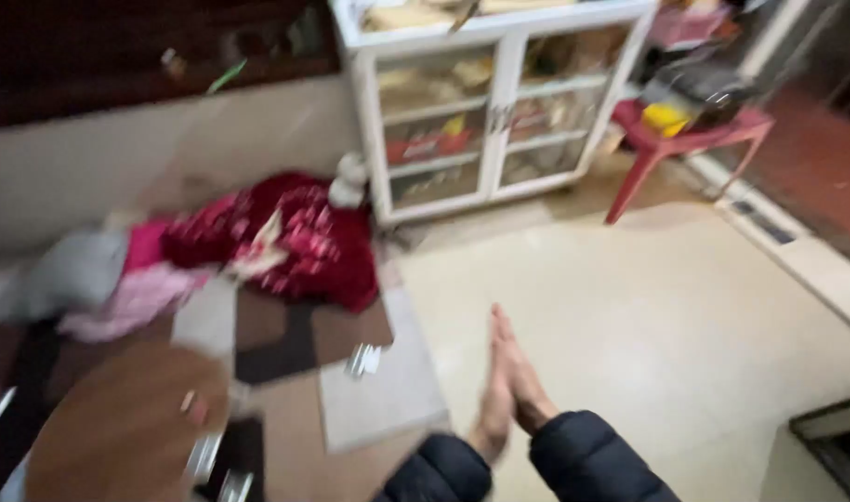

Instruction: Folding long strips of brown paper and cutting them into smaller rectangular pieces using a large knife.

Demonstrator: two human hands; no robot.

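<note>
My left hand (494,395) and my right hand (525,376) are pressed flat together, palm to palm, fingers pointing away from me over the pale floor. Both come out of dark puffy sleeves at the bottom of the blurred head view. Neither hand holds anything. Nearest to them is a patchwork mat (388,390) just to the left, with a small shiny object (362,360) lying on it.
A heap of red and pink cloth (285,242) lies on the floor to the left. A white glass-door cabinet (499,112) stands against the far wall, a red plastic stool (690,139) with items beside it. A round brown tabletop (118,428) sits at lower left.
</note>
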